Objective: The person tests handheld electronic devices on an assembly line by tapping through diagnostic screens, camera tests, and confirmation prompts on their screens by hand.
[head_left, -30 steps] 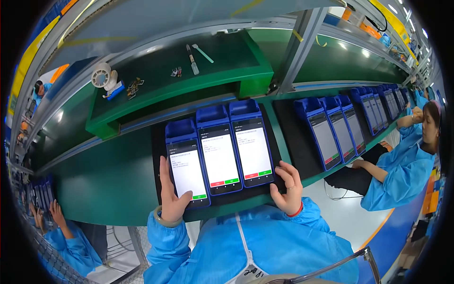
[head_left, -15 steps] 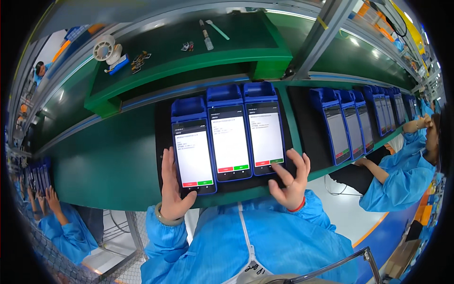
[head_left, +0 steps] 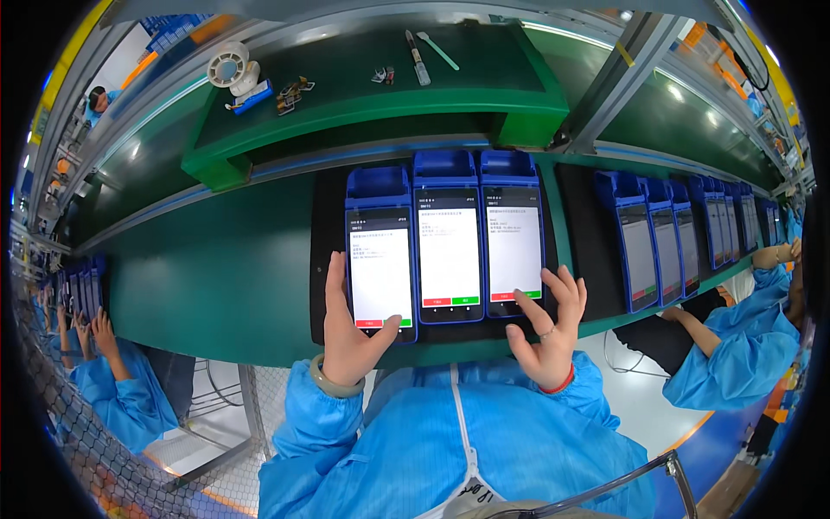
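Three blue handheld payment terminals stand in a row on a black mat (head_left: 326, 216), their screens lit white with a red and a green button at the bottom. My left hand (head_left: 352, 342) is open at the left terminal (head_left: 380, 268): its fingers lie along the left edge and the thumb rests at the green button. No hand touches the middle terminal (head_left: 448, 251). At the right terminal (head_left: 513, 242), my right hand (head_left: 549, 342) is open with its fingers spread, the index fingertip at the lower screen between the two buttons.
A green raised shelf (head_left: 363, 108) behind holds a small white fan (head_left: 233, 69), a marker-like tube (head_left: 418, 60) and small loose parts. More blue terminals (head_left: 640, 251) stand to the right beside a person in blue (head_left: 735, 346). Another worker's hands (head_left: 99, 333) show at far left.
The view has shifted, so the bench sits further right. My left thumb has moved up from below the left terminal's screen onto its green button. My right index finger stays at the right screen.
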A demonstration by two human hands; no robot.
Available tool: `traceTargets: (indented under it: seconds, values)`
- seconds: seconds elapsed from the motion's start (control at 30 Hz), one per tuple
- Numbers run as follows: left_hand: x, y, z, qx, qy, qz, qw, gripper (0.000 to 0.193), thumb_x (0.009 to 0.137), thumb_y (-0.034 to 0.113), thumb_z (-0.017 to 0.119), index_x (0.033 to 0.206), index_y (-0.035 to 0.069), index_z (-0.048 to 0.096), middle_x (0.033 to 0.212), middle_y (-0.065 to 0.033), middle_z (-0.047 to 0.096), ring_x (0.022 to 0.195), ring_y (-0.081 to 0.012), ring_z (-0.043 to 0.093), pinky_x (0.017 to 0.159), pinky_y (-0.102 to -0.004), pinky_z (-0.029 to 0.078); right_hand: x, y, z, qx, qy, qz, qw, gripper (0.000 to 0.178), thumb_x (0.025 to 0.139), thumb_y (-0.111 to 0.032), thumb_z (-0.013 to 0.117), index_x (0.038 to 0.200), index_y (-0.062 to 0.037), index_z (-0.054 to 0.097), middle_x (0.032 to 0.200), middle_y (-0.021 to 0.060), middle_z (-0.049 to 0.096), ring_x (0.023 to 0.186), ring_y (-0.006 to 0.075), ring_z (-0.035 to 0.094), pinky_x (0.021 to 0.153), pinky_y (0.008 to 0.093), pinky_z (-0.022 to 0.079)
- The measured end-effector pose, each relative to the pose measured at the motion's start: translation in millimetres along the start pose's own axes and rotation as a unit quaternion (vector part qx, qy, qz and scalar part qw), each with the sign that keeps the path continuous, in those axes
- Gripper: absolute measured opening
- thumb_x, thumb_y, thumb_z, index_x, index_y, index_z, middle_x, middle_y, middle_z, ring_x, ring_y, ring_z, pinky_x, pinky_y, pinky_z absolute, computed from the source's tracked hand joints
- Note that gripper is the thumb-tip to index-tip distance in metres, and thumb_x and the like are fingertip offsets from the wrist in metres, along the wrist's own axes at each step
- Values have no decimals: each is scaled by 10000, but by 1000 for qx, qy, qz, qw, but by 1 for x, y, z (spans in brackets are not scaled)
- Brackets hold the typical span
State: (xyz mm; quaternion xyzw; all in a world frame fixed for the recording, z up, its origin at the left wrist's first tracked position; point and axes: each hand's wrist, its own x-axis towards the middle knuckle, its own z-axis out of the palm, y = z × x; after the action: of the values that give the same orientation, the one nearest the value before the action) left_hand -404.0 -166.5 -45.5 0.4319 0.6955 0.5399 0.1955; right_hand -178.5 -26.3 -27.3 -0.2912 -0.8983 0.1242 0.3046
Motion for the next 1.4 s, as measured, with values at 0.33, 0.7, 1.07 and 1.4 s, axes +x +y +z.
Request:
traceTargets:
  seconds: [0.33, 0.7, 1.07, 1.4]
  values:
    - [-5, 10, -10, 224, -82, 136, 961, 1259, 526, 239, 876, 1415, 45, 5, 1429, -264, 59, 1319, -437, 180, 1019, -438, 345, 73, 29, -36, 94, -58, 16, 994, 403, 792, -139, 635, 1160, 1, 547, 1266, 186, 475, 1183, 360, 455, 999, 414, 350]
    - [-3, 2, -6, 187, -18, 85, 978, 1223, 521, 214, 879, 1402, 29, 51, 1422, -263, 87, 1307, -436, 217, 995, -444, 382, 184, -16, 51, -105, -280, -90, 950, 679, 915, -546, 322, 903, 29, 682, 847, 196, 659, 933, 310, 605, 1045, 498, 244]
    - [-3, -1, -19, 69, -56, 30, 996, 1068, 580, 217, 839, 1388, -8, 177, 1408, -259, 216, 1290, -405, 288, 1040, -429, 314, 153, 1, 20, 24, -66, -133, 989, 514, 877, -416, 517, 1121, 33, 571, 1141, 204, 577, 1138, 349, 501, 1040, 473, 260]
    - [34, -34, -54, 15, 59, -34, 998, 671, 868, 113, 551, 1423, 75, 176, 1399, -248, 275, 1277, -360, 336, 1051, -429, 286, 141, 62, 21, 34, -137, 2, 990, 414, 934, -389, 406, 1038, -75, 655, 1117, 101, 620, 1272, 366, 344, 1035, 600, 111]
